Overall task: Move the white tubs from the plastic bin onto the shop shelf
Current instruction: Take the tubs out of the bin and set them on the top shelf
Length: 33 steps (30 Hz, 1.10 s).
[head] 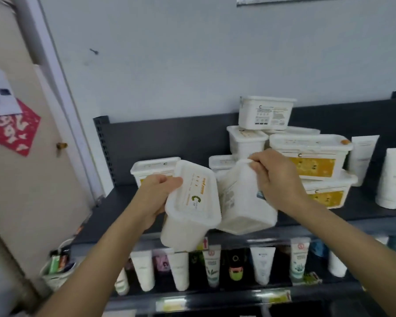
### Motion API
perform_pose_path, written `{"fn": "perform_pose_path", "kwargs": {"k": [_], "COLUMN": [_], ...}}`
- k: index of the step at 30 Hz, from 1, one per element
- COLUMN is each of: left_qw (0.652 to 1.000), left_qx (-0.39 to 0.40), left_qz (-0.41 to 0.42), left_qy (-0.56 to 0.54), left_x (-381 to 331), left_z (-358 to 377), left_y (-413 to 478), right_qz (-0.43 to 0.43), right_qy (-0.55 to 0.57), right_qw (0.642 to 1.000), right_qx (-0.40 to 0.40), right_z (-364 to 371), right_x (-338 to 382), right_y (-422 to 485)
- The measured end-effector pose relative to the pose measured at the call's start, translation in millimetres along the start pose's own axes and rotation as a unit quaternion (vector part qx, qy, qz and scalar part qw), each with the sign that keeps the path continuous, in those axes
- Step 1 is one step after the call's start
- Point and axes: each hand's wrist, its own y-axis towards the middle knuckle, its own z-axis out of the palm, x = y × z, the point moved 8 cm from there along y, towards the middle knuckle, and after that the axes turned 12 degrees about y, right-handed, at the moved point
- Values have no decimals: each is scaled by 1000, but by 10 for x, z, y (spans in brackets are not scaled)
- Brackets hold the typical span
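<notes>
Right up front, both arms reach out over the dark shelf [114, 209]. The left hand [156, 195] grips a white tub [192, 202] by its side, lid facing me. The right hand [277, 181] curls over a second tub [242, 202], which is tipped. Behind them, stacked tubs [306, 161] sit on the shelf.

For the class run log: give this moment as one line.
left hand: grips lidded white plastic tub, tilted | right hand: grips second white plastic tub, tilted | tubs: over dark metal shelf, neither flat
</notes>
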Motion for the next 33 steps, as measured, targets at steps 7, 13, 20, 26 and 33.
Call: {"fn": "perform_pose_path", "kwargs": {"k": [7, 13, 20, 26, 33], "left_qw": [993, 987, 968, 981, 980], "left_qx": [-83, -99, -86, -70, -168], "left_qz": [-52, -75, -123, -123, -82], "left_qy": [-71, -97, -201, -131, 61], "left_x": [601, 934, 1245, 1125, 1094], "left_z": [-446, -700, -747, -701, -790], "left_y": [165, 364, 553, 761, 1018], "right_qz": [-15, -93, -222, -233, -212], "right_qy": [20, -20, -94, -119, -99], "right_qw": [1000, 995, 970, 962, 961], "right_qx": [-2, 17, 38, 79, 146], "right_z": [675, 1021, 1532, 1819, 1925], "right_x": [235, 396, 346, 260, 103], "right_y": [35, 146, 69, 11, -174]}}
